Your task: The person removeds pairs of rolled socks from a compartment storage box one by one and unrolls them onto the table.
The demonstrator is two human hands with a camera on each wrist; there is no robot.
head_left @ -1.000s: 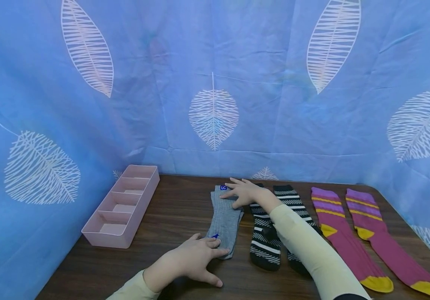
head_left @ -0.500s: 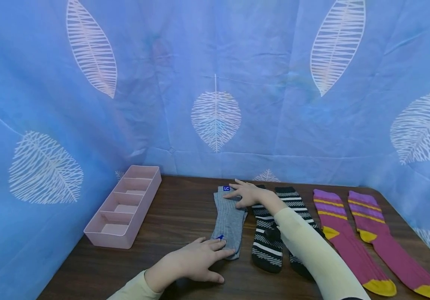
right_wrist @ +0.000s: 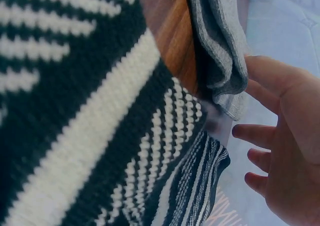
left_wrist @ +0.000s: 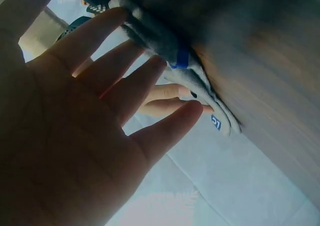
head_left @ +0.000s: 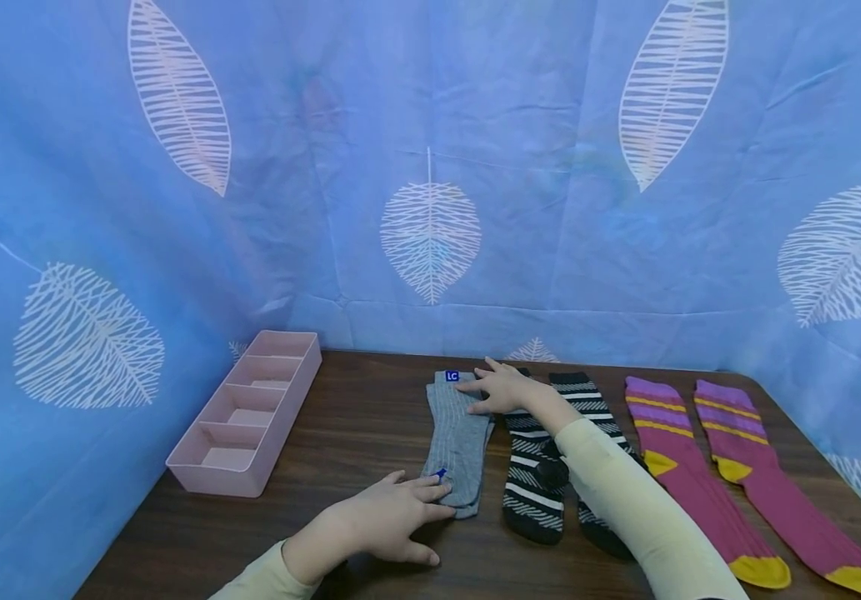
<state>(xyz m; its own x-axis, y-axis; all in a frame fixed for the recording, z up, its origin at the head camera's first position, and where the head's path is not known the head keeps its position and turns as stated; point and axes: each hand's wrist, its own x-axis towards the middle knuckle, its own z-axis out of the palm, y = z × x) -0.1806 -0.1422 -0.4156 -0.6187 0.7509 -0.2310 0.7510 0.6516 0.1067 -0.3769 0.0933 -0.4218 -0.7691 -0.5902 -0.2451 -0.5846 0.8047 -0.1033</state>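
Observation:
A pair of grey socks [head_left: 460,442], one lying over the other, is spread flat at the middle of the table, with a blue LC tag at the far end. Fingers spread, my left hand [head_left: 381,521] is at the socks' near end, its fingertips over their lower left edge. Over the far end, at the right edge, is my right hand [head_left: 503,390], its fingers extended. Neither hand grips anything; whether the fingertips touch the fabric I cannot tell. In the right wrist view the grey socks [right_wrist: 222,41] show beside the right hand [right_wrist: 295,121].
Black-and-white striped socks [head_left: 533,500] lie right of the grey pair, partly hidden under my right forearm. Farther right are two magenta socks [head_left: 790,492] with yellow toes and heels. A pink divided box [head_left: 280,433] stands at the left. Blue leaf-print cloth [head_left: 310,208] hangs behind the table.
Both hands have shifted only slightly: the left a little left off the socks' near end, the right a little right at the far end. The socks lie much as before.

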